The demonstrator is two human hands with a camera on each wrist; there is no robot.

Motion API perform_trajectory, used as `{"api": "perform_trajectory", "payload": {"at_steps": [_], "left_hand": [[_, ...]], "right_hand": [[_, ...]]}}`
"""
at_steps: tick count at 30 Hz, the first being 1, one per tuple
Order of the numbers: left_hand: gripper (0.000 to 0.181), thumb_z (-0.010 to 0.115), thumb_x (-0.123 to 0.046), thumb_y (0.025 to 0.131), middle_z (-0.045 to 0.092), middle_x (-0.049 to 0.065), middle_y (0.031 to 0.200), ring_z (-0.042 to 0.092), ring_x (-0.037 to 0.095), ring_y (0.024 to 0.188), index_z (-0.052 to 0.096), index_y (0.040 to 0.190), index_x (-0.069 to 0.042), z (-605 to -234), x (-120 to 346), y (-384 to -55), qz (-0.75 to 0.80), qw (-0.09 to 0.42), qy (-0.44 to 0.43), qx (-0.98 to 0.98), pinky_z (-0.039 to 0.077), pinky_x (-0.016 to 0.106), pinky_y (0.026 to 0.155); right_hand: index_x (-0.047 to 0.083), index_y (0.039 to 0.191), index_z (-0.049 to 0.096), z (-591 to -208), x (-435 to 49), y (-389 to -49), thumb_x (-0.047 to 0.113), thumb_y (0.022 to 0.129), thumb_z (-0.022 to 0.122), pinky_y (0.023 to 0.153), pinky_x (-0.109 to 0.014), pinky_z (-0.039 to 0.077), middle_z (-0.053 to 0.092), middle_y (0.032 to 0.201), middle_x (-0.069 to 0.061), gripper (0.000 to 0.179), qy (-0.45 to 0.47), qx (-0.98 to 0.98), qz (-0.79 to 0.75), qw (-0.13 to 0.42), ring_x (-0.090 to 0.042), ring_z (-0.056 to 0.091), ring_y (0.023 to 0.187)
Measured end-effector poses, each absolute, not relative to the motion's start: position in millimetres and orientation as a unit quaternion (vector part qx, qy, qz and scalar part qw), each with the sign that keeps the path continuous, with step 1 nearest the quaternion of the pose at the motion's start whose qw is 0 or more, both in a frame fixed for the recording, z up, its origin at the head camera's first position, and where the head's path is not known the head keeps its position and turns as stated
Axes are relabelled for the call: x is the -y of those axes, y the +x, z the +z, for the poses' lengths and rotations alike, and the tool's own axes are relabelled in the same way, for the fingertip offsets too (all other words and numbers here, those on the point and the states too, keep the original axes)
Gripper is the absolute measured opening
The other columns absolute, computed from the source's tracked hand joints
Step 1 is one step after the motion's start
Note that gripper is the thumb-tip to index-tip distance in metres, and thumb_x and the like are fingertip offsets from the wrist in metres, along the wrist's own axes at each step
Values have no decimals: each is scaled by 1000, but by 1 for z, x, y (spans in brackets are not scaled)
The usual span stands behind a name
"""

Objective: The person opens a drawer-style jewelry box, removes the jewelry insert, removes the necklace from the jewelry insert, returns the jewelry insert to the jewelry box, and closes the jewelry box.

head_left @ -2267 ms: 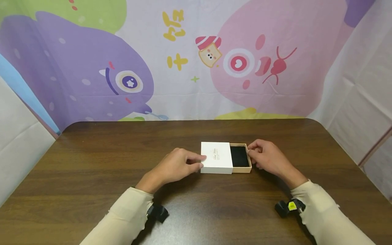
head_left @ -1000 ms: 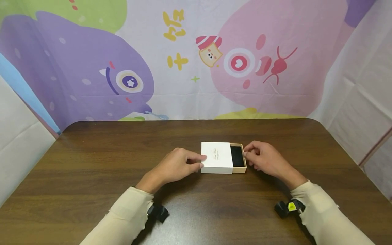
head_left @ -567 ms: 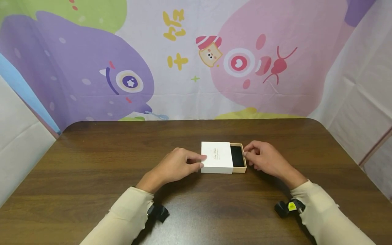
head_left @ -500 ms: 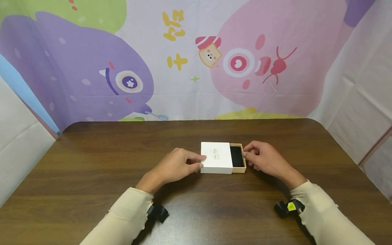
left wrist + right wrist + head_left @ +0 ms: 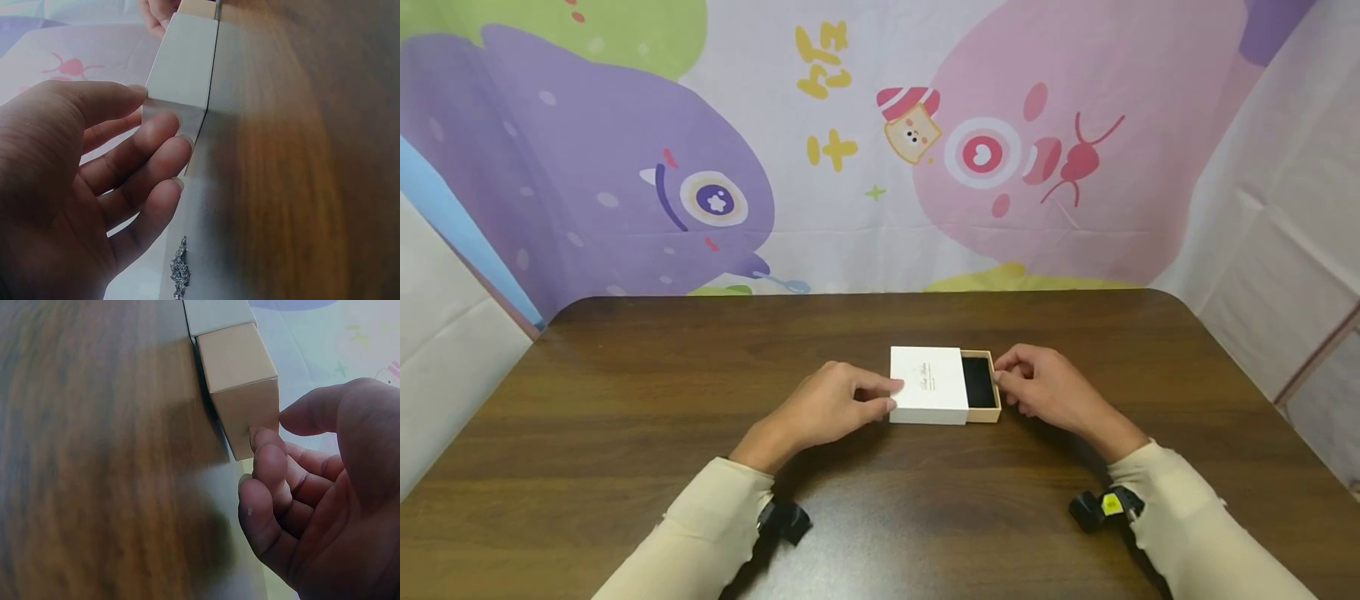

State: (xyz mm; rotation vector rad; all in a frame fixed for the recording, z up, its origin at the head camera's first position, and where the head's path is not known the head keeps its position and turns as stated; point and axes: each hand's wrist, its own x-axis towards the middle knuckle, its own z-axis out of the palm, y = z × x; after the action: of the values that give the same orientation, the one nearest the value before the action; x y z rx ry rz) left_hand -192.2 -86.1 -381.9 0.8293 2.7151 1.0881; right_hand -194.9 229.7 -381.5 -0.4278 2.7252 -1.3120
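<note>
A white slide-out box has printed lettering on its sleeve (image 5: pixel 928 385) and lies on the wooden table in the head view. Its tan drawer (image 5: pixel 984 415), lined with a black pad (image 5: pixel 978 382), sticks partly out of the right end. My left hand (image 5: pixel 820 408) holds the sleeve's left end. In the left wrist view its thumb is at the sleeve's upper corner and the other fingers bend against the end face. My right hand (image 5: pixel 1048 387) holds the drawer's outer end, fingers curled. A small tab (image 5: pixel 250 434) shows by its fingertip in the right wrist view.
The brown table (image 5: pixel 820 333) runs back to a cartoon-printed cloth (image 5: pixel 842 233), with pale cloth on both sides. A crinkled silvery thing (image 5: pixel 180 269) shows below the fingers in the left wrist view. Each wrist carries a black camera (image 5: pixel 786 521).
Compared with 2.3 seconds ago, the drawer has slid a little left into the sleeve, and my right hand has moved left with it. Over the last second both hands have stayed put.
</note>
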Motion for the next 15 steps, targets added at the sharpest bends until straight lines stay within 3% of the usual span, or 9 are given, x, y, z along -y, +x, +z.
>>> {"api": "perform_trajectory", "payload": {"at_steps": [15], "left_hand": [[27,73,-26,93,74,-9,104,61,2,74,76,119,-19,-382,86,-193,355,47,277,-892,49,28,69]], "right_hand": [[-2,105,65,-385,-231,-197,10,98,62,55,-32,53,61,70,-6,15,-139,-894,-424,43,-19,59,59]]}}
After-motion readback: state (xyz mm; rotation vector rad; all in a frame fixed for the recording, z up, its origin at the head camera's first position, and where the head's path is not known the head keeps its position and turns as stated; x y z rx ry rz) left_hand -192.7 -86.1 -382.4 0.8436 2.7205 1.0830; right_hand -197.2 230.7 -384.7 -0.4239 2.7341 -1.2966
